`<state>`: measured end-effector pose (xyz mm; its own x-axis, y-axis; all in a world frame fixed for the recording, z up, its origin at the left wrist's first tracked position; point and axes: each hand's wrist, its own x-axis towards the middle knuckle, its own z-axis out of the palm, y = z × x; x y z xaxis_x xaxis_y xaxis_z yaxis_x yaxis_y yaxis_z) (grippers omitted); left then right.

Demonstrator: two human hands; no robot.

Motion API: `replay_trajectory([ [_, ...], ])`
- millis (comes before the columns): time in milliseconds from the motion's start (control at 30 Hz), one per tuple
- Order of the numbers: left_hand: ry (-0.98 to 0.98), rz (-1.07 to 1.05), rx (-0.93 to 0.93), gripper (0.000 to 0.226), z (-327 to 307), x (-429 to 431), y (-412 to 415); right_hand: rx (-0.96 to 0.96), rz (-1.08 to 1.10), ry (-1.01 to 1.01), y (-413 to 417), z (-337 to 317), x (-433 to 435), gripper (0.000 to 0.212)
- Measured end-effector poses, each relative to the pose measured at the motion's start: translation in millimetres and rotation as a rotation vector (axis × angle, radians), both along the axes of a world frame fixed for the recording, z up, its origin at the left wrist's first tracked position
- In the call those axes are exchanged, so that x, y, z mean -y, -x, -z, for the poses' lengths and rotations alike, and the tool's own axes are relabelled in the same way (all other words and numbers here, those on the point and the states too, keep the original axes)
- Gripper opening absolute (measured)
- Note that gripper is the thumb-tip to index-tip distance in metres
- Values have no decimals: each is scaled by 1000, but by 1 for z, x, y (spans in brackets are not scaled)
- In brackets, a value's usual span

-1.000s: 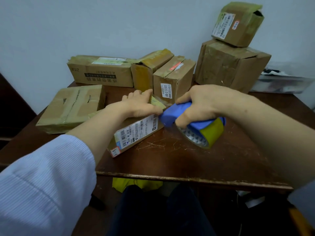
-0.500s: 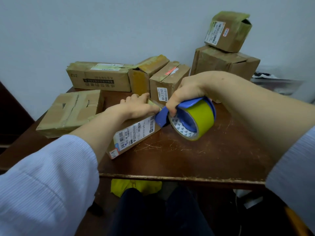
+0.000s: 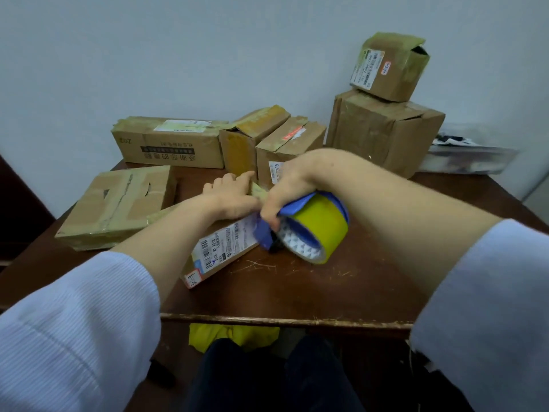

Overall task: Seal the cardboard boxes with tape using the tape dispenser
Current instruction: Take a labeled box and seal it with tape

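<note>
you are pressing your left hand (image 3: 234,197) flat on top of the labelled box (image 3: 225,248), with the fingers lying straight and pointing toward the far side. the labelled box is lying at a slant on the near middle of the table (image 3: 297,289), and its white shipping label is facing you. your right hand (image 3: 292,188) is curling round the blue handle of the tape dispenser (image 3: 315,230) and gripping it. the dispenser's blue front end is sitting against the right end of the labelled box, just beside your left thumb. its yellow-green roll is tilting toward the near right; whether it is touching the table cannot be told.

a flat box (image 3: 118,203) is lying to the left, near the labelled box. a long box (image 3: 169,144) is standing at the far left against the wall. two narrow boxes (image 3: 285,144) are standing side by side behind your hands. a large box (image 3: 386,132) is standing at the far right and carrying a small box (image 3: 389,65) on top. a clear plastic bag (image 3: 469,156) is lying beyond it on the right. a yellow cloth (image 3: 231,337) is showing below the table's near edge.
</note>
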<state>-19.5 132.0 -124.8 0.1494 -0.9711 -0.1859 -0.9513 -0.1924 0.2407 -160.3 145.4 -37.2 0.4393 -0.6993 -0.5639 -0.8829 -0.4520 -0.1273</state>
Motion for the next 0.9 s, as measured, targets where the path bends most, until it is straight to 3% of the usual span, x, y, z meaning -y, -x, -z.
replay_trajectory([
  [100,24,-15,11,96,0,1,3,0,95,32,29,-22,3,22],
  [200,38,-33,53,103,2,0,10,-109,154,355,62,-16,15,63],
  [333,38,-111,62,116,1,1,15,-17,300,547,84,45,18,57],
  [433,33,-195,79,132,0,-2,21,25,389,612,90,93,17,83],
  [500,15,-235,42,142,-1,-4,21,3,354,666,94,114,17,82],
  [567,2,-250,-34,136,-2,-4,17,-18,310,748,96,123,13,74],
  [633,53,-246,-125,108,-1,-3,8,16,262,823,87,117,4,64],
  [700,158,-263,-204,80,0,-6,0,297,282,777,70,109,-1,39],
  [733,195,-273,-230,72,0,-8,-2,467,341,659,58,101,-4,31],
  [833,225,-296,-239,50,-1,-12,-3,716,540,223,23,91,5,46],
  [900,227,-325,-215,52,0,-14,0,753,582,137,4,90,13,59],
])
